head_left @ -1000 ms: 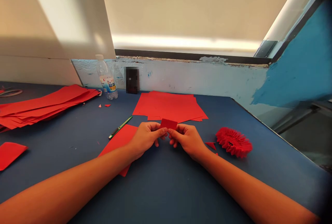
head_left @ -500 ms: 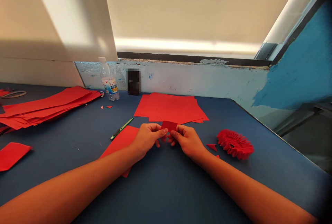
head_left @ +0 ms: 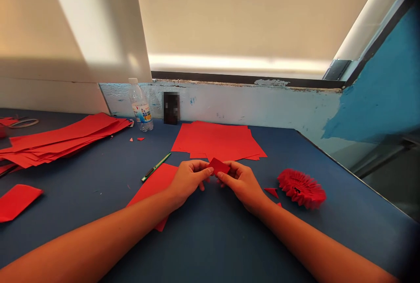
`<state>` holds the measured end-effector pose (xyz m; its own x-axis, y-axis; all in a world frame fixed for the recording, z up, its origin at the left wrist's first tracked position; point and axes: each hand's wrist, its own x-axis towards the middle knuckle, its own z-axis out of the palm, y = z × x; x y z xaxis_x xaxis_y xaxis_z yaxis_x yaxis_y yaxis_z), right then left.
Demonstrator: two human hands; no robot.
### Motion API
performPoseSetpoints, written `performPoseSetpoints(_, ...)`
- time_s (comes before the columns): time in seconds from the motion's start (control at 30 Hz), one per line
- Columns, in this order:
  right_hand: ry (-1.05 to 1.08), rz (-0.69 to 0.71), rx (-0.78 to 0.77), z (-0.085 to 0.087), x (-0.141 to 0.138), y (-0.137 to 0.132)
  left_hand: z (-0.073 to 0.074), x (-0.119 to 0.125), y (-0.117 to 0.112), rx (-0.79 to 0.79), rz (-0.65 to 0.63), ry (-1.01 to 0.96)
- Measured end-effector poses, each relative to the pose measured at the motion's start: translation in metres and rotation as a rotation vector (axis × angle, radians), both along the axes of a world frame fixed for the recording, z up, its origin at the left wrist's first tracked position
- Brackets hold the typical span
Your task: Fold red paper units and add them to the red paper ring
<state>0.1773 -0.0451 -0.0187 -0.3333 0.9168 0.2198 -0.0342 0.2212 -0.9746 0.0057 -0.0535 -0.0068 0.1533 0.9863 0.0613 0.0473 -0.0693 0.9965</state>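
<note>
A small red piece of paper (head_left: 219, 166) is held up above the table between both hands, tilted with one corner upward. My left hand (head_left: 192, 179) pinches its left edge between thumb and fingers. On the other side, my right hand (head_left: 240, 181) grips the lower right edge the same way. Under my left forearm lies a red paper sheet (head_left: 164, 177), partly hidden. Beside that sheet rests a green utility knife (head_left: 156, 167). Right of my right hand are a red triangular scrap (head_left: 272, 192) and a pleated red paper rosette (head_left: 302, 188).
Red sheets (head_left: 219, 139) lie stacked beyond my hands. Long red strips (head_left: 68, 136), a folded red paper (head_left: 19, 202) and a tape roll (head_left: 24, 124) are on the left. A plastic bottle (head_left: 141, 110) stands near the wall, beside a dark blurred object (head_left: 171, 108).
The small red paper has been turned from lying level to a corner-up angle. Both hands still hold it. The whole view has shifted slightly.
</note>
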Motion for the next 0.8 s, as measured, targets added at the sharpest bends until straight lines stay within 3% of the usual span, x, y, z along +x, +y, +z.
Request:
performPoseSetpoints(0.13,0.009,-0.046,-0.005,-0.0006,-0.0011,0.0003,0.0004,-0.0008,0.0007,-0.028,-0.039,-0.011)
performPoseSetpoints(0.33,0.138,-0.087,-0.104,-0.0007,-0.0019,0.0031,0.0024,-0.0015,0.0004,-0.073,0.05,-0.15)
performPoseSetpoints(0.57,0.23,-0.075,-0.2,-0.0021,-0.0016,0.0036,0.0,-0.0048,0.0023,-0.104,0.028,-0.209)
performPoseSetpoints(0.7,0.2,-0.029,-0.167,-0.0012,-0.0023,0.0029,0.0002,-0.0032,0.0016,-0.088,0.017,-0.165)
performPoseSetpoints(0.8,0.132,0.023,-0.132,0.0014,-0.0023,0.002,0.0028,-0.0016,-0.0006,-0.01,-0.006,-0.007)
